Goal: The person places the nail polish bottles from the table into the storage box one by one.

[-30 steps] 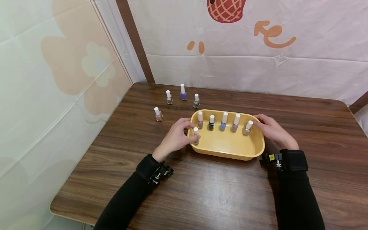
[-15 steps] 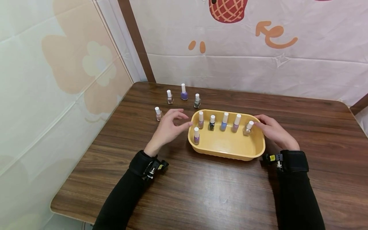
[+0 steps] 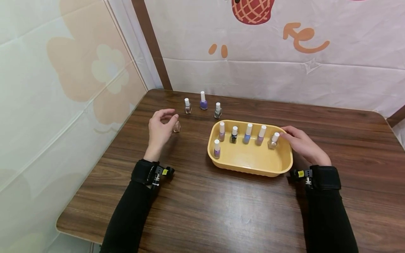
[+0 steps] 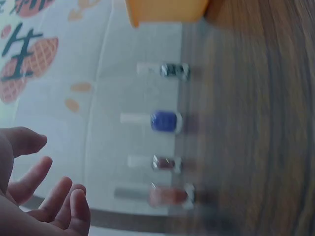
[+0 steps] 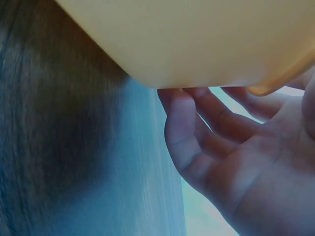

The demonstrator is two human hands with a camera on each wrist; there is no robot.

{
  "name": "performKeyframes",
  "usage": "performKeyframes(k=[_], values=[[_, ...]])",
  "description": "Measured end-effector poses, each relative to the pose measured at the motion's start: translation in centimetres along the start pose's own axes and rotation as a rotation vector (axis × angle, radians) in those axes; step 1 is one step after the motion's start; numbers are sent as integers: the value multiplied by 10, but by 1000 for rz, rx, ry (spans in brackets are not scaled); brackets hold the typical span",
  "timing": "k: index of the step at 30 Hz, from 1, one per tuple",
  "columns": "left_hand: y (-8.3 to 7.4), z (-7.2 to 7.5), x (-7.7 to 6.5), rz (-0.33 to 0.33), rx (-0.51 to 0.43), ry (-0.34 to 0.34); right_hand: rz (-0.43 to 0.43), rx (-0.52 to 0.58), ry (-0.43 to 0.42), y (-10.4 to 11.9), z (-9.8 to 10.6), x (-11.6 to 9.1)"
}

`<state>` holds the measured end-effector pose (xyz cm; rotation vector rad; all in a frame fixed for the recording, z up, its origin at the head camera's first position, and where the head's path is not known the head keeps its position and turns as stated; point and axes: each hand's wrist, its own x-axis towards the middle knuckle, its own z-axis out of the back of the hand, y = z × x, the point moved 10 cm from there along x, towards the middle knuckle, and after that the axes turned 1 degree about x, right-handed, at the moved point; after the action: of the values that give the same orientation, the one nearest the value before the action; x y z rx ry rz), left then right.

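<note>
My left hand (image 3: 159, 133) hovers at a pinkish nail polish bottle (image 3: 177, 127), partly covering it in the head view. The left wrist view shows loosely bent fingers (image 4: 63, 196) apart from that bottle, with nothing between them. At the right end of a yellow plastic basket (image 3: 246, 168), my right hand (image 3: 302, 146) grips the rim, thumb on top. Its fingers (image 5: 182, 118) bend against the outer wall in the right wrist view. Inside the basket, several white-capped bottles form a row along the far side, and a purple nail polish bottle (image 3: 217, 152) stands at the left end.
Behind the left hand stand a brownish bottle (image 3: 188, 108), a violet bottle (image 3: 203, 104) and a dark glittery bottle (image 3: 217, 112). They are on the brown wooden table (image 3: 202, 207), near its back edge. Printed cloth (image 3: 190, 70) hangs behind and to the left.
My left hand has let go of the purple nail polish bottle in the basket and moved left and away to the pinkish bottle. The right hand stays on the basket.
</note>
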<state>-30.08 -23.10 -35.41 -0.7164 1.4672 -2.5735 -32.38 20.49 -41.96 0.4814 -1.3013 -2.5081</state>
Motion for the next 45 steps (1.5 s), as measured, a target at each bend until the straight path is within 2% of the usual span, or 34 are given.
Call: performKeyframes(k=[6, 16, 25, 30, 37, 45], values=[[29, 1, 5, 93, 2, -7, -17, 26, 11, -3, -1, -1], [57, -12, 9, 212, -10, 81, -33, 1, 10, -6, 1, 3], [66, -23, 9, 277, 1, 173, -30, -10, 7, -5, 1, 1], [72, -25, 10, 306, 28, 199, -27, 2, 6, -5, 1, 1], [79, -29, 10, 338, 12, 228, -28, -10, 13, -5, 1, 1], [80, -31, 9, 332, 5, 232, -22, -19, 12, -4, 1, 1]])
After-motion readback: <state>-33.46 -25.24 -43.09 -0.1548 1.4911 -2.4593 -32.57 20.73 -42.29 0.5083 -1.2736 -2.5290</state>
